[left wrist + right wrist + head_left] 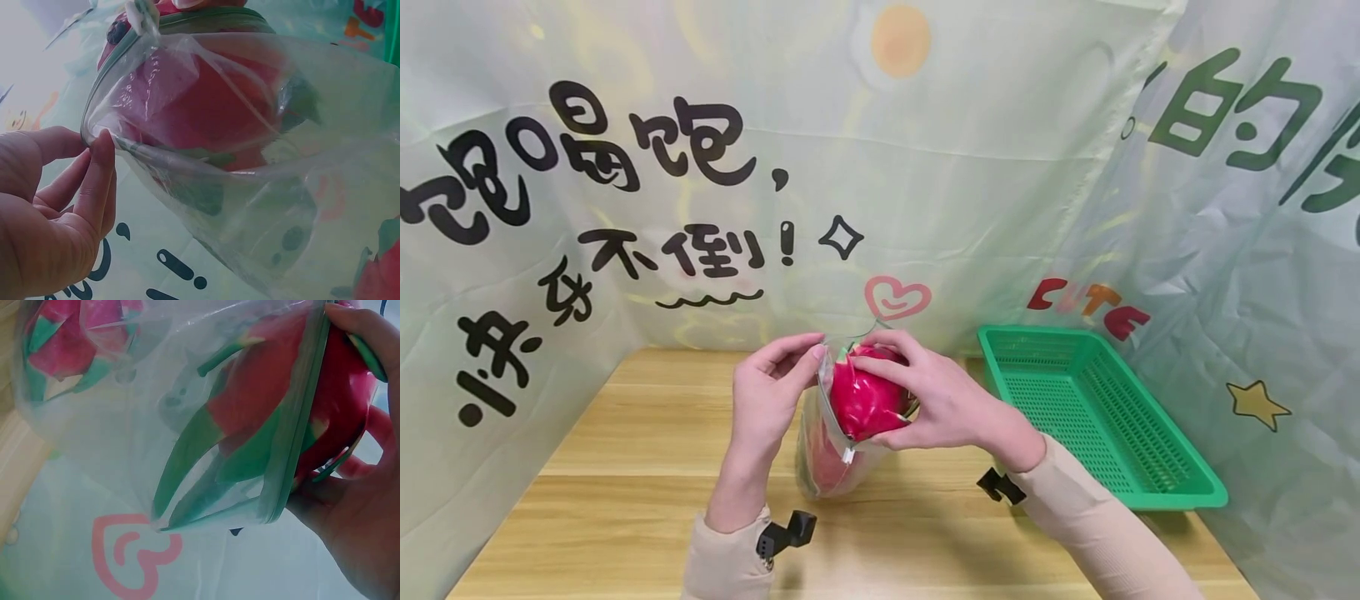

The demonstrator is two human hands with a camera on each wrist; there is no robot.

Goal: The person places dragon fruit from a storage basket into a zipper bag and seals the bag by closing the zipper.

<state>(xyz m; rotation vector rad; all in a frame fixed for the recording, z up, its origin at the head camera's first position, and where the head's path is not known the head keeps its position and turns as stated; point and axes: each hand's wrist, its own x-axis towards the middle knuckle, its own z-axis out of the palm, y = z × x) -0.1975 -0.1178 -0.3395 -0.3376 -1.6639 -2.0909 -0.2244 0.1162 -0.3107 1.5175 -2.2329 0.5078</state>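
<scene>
A red dragon fruit (867, 398) with green scales sits in the mouth of a clear zip bag (852, 479). My right hand (936, 396) grips this fruit from the right, fingers over its top and thumb low at its side. My left hand (771, 392) pinches the left edge of the bag's opening between thumb and fingers. The left wrist view shows that pinch on the zip rim (87, 119). Deeper in the bag lies another dragon fruit (65, 350), seen through the plastic. A white slider (848, 456) hangs at the near corner of the mouth.
A green plastic basket (1180, 433) with perforated sides stands to the right on the wooden table (647, 467). Behind and at both sides hang printed cloth walls (1000, 208). Each wrist carries a small black camera mount (786, 533).
</scene>
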